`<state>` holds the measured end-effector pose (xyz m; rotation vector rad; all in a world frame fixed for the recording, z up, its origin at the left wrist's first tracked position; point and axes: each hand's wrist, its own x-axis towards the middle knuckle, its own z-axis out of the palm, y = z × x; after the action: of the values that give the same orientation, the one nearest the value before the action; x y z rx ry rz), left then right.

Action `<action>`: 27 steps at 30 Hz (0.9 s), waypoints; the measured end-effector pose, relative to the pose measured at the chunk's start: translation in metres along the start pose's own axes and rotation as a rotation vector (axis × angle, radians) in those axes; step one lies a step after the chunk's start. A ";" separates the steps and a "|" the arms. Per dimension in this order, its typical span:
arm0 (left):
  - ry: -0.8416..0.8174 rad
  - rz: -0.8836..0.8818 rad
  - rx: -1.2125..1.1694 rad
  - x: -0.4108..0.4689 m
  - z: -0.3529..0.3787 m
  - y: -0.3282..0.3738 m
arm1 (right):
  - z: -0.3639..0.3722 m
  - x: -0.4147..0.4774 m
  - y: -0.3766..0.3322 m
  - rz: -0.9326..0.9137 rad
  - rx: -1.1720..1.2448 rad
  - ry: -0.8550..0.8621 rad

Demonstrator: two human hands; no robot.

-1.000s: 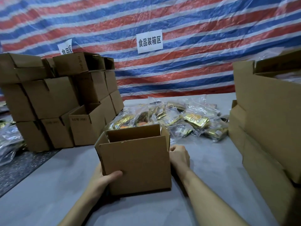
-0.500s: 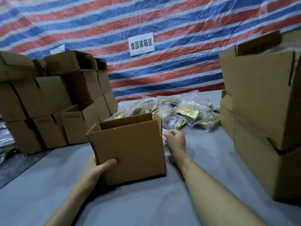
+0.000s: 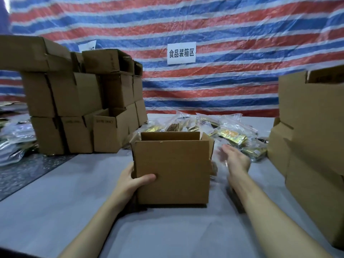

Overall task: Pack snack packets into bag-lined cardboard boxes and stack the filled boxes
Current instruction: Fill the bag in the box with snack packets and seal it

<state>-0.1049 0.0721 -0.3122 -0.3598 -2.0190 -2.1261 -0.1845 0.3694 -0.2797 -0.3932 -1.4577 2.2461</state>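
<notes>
Right, the cardboard box sits upright in the middle of the grey table, just in front of the person, its flaps standing up and its top open. The left hand is clamped on the box's lower left corner: the thumb lies flat across the front face while the fingers wrap round the left side, out of sight. The left forearm comes in low from the bottom edge, angled up and to the right.

The right hand is off the box, hovering just beside its right wall with the palm turned inward. Its fingers are blurred but look spread and loose, holding nothing, and they point towards the snack packets. Those packets lie heaped in clear bags on the table right behind the box.

To the left stands a stack of boxes several high, and more tall cartons rise at the right edge. Behind it all hangs a striped tarp with a white sign.
</notes>
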 end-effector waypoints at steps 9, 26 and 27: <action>-0.060 0.016 -0.032 0.002 -0.003 -0.002 | 0.007 -0.044 -0.041 -0.333 -0.157 -0.102; -0.129 0.001 -0.048 0.001 0.000 -0.003 | 0.047 -0.064 -0.183 -0.437 -0.530 -0.270; -0.133 0.001 -0.048 0.002 -0.001 -0.003 | 0.050 -0.066 -0.189 -0.433 -0.517 -0.277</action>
<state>-0.1074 0.0714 -0.3150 -0.5221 -2.0391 -2.2070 -0.1123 0.3638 -0.0868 0.0921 -2.0399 1.6135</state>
